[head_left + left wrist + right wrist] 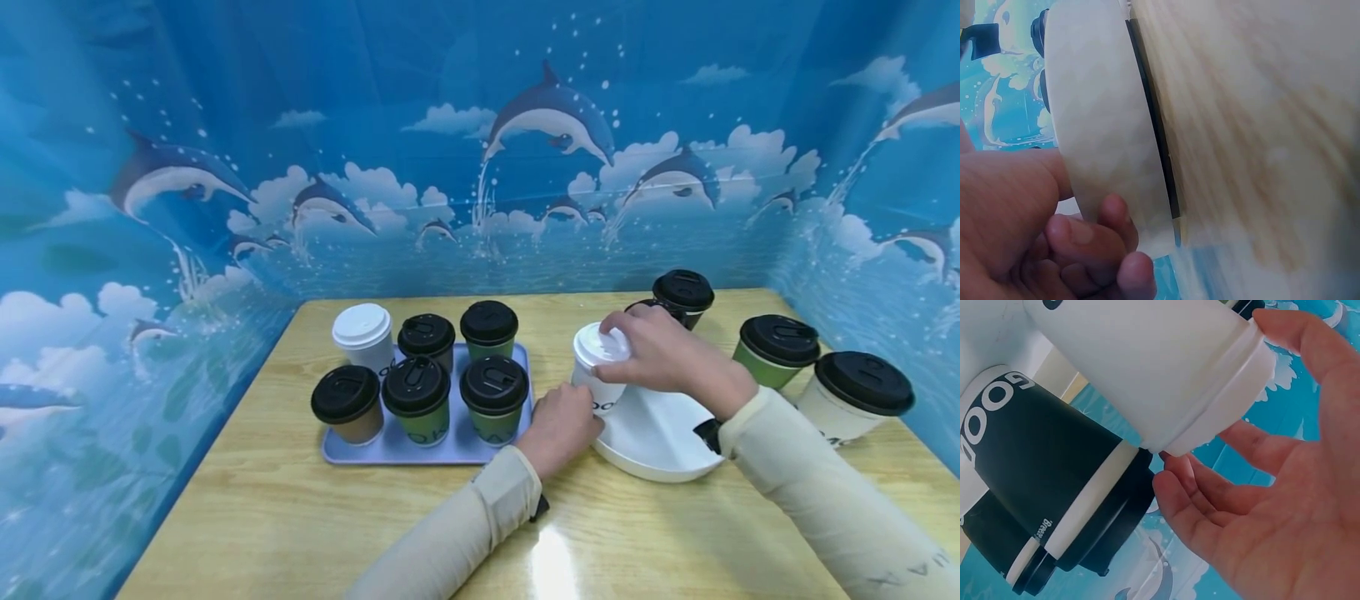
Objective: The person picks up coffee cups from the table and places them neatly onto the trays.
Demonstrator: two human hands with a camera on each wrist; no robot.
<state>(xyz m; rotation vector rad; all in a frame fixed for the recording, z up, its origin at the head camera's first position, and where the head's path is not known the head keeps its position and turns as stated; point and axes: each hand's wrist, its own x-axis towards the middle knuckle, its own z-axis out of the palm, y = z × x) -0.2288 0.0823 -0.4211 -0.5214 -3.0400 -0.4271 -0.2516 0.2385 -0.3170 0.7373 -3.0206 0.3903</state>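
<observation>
My right hand grips a white paper cup by its white lid, thumb and fingers at opposite sides of the lid. The right wrist view shows the same white cup between the thumb and fingers, tilted in that view. This cup stands at the left part of a round white dish. My left hand holds the dish's near-left rim. In the left wrist view its fingers curl against the dish's pale outer wall. A black paper cup is beside the right fingertips, partly hidden by the hand in the head view.
Left of the dish, a lilac tray bears several lidded cups, including a white one. Right of the dish stand a green cup and a white cup with a black lid. Another black-lidded cup is behind. Dolphin-print sheeting encloses the wooden table.
</observation>
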